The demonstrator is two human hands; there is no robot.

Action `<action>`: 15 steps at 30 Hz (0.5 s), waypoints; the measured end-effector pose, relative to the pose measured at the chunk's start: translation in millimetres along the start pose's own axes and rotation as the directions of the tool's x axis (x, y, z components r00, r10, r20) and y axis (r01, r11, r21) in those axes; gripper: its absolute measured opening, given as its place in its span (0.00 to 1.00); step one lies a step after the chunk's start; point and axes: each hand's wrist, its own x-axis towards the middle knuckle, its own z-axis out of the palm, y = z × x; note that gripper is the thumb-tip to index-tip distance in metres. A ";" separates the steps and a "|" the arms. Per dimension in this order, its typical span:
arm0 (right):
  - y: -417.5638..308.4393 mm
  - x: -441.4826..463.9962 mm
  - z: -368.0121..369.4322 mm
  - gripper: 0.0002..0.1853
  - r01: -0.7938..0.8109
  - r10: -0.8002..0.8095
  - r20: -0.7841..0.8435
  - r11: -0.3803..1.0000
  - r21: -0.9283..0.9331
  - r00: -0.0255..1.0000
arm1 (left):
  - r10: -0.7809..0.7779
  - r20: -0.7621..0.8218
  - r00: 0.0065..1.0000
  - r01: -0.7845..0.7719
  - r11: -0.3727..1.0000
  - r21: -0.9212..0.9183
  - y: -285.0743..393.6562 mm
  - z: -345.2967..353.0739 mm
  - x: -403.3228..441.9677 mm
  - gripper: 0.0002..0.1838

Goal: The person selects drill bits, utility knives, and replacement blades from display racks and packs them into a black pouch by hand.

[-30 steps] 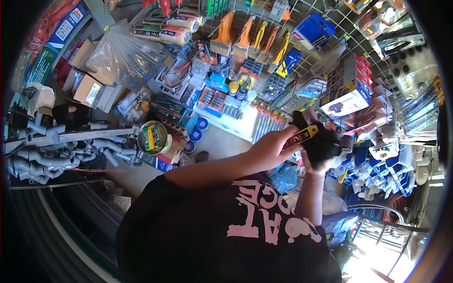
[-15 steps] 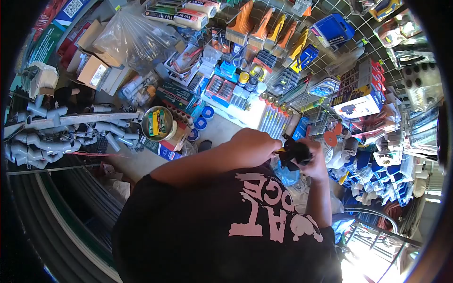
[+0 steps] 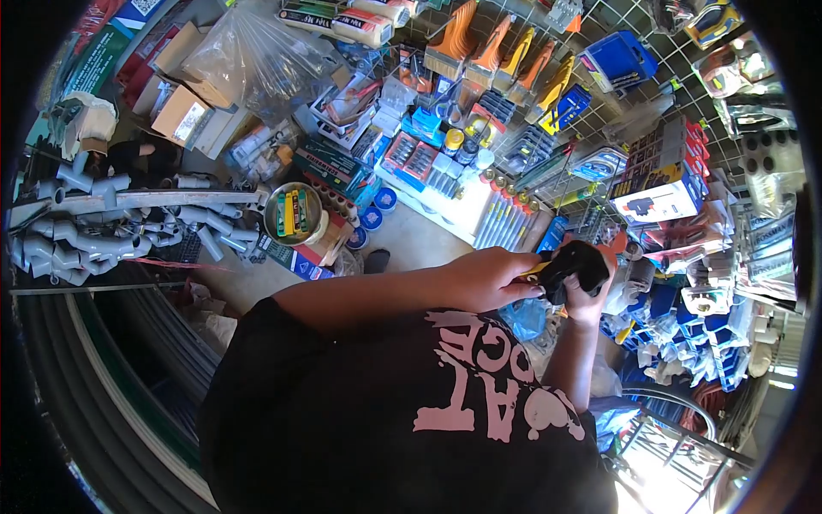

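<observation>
My left hand (image 3: 490, 278) reaches in from the left, its thumb and fingers closed on a small yellow and black item (image 3: 537, 269), mostly hidden. Wrapped round a bunched black object (image 3: 569, 267) is my right hand (image 3: 589, 295), just to the right. Both hands meet at the black object, in front of my dark shirt (image 3: 368, 411). What the black object is cannot be made out.
Brushes (image 3: 488, 47) hang on a wire grid above a display of small goods (image 3: 411, 158). A round container (image 3: 321, 224) holds yellow and green packs. Grey pipe fittings (image 3: 77, 248) lie at left, and a boxed tool (image 3: 659, 201) hangs at right.
The yellow item, plainly visible on the black object a second ago, is now mostly covered. Both hands dropped with the black object, then rose slightly. The view has shifted.
</observation>
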 end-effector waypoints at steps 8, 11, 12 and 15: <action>1.9 0.3 35.1 0.19 0.279 -0.431 0.104 0.365 -0.888 0.896 | -0.100 -0.233 0.967 0.084 0.993 -0.080 -1.1 14.5 7.6 0.14; -11.0 9.8 36.0 0.22 -0.334 0.383 -0.155 0.903 0.269 0.911 | -0.122 -0.216 0.969 0.172 0.958 0.230 5.2 -5.5 0.6 0.16; -16.6 10.8 31.8 0.23 -0.391 0.408 -0.068 0.903 0.176 0.911 | -0.106 -0.219 0.970 0.177 0.924 0.340 3.3 -9.8 -1.6 0.17; 11.8 9.5 -5.5 0.23 -0.277 0.282 0.031 0.954 -0.118 0.959 | -0.225 -0.115 0.967 0.252 0.805 0.537 30.7 -36.6 -4.9 0.16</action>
